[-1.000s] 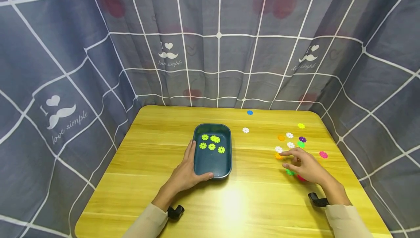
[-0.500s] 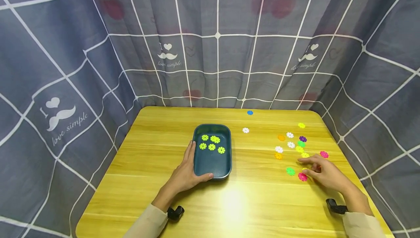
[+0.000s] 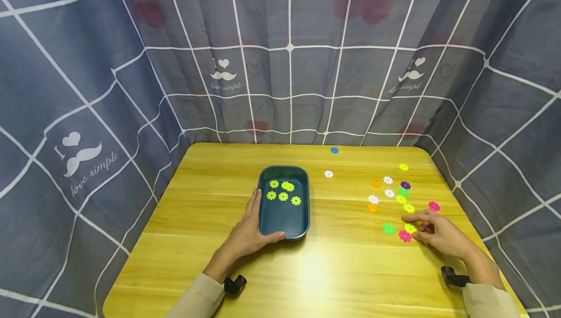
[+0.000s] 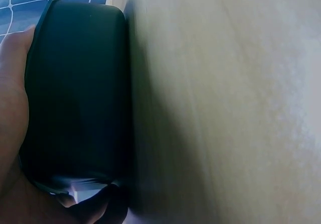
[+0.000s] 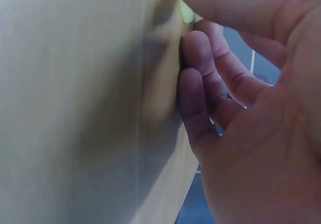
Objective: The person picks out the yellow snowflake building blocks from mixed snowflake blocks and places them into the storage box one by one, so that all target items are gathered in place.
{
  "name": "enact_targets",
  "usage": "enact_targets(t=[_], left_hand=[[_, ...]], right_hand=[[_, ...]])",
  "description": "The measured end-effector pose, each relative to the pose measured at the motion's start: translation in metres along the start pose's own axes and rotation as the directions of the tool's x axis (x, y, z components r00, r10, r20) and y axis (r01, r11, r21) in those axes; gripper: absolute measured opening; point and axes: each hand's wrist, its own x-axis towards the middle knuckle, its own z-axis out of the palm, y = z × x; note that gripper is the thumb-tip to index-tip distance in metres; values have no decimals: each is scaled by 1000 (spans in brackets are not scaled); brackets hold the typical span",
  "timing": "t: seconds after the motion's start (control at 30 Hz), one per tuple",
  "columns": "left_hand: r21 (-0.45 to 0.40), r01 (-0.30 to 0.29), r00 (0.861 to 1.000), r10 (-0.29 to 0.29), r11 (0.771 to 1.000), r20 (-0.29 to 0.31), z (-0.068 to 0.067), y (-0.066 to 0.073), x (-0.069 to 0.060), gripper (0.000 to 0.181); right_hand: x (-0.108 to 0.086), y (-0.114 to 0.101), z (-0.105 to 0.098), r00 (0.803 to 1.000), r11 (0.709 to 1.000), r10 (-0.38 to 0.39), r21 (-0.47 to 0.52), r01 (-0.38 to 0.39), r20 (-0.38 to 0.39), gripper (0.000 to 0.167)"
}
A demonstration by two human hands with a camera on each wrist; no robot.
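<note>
My left hand (image 3: 249,228) holds the dark blue-green tray (image 3: 307,211) at its near left corner, fingers along the left side and thumb over the near rim. The left wrist view shows that hand (image 4: 12,108) against the tray's dark outer side (image 4: 77,93). Several yellow-green flower pieces (image 3: 283,196) lie inside. At the right, my right hand (image 3: 442,233) is low over the table, forefinger and thumb apart around a yellow flower piece (image 3: 410,228), which a pink one (image 3: 405,236) adjoins. In the right wrist view, a yellow piece (image 5: 185,12) shows beside the thumb of that hand (image 5: 251,93).
Loose flower pieces lie right of the tray: white (image 3: 373,199), orange (image 3: 372,208), green (image 3: 388,229), purple (image 3: 405,185), yellow (image 3: 409,208) and pink (image 3: 434,206). A blue piece (image 3: 334,150) is near the table's back edge. A grey checked curtain (image 3: 263,74) surrounds the table (image 3: 197,201).
My right hand has moved right, away from the orange and white pieces, to the yellow piece by the pink one, uncovering several pieces. My left hand and the tray have stayed in place.
</note>
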Motion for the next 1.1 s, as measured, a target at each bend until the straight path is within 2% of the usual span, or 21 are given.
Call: enact_targets(t=[0.17, 0.4, 0.6, 0.9, 1.0, 1.1], left_hand=[[2, 4, 1000, -4, 1000, -5, -1, -1, 0, 147], [0, 12, 1000, -12, 1000, 4, -2, -1, 1, 147], [-7, 3, 1000, -3, 1000, 10, -2, 0, 1, 147], [-30, 4, 1000, -4, 1000, 4, -3, 3, 0, 148], [-32, 8, 1000, -8, 999, 5, -3, 3, 0, 147], [-34, 12, 1000, -12, 999, 9, -3, 3, -1, 147]], right_hand=[[5, 3, 3, 998, 997, 61, -44, -61, -6, 40], [11, -1, 6, 993, 990, 107, -93, -110, -43, 34], [11, -4, 5, 987, 981, 153, -116, -157, -43, 31], [14, -7, 4, 985, 976, 168, -131, -171, -33, 23], [15, -5, 3, 988, 981, 153, -111, -156, -35, 22], [15, 4, 4, 993, 992, 107, -69, -110, -40, 21]])
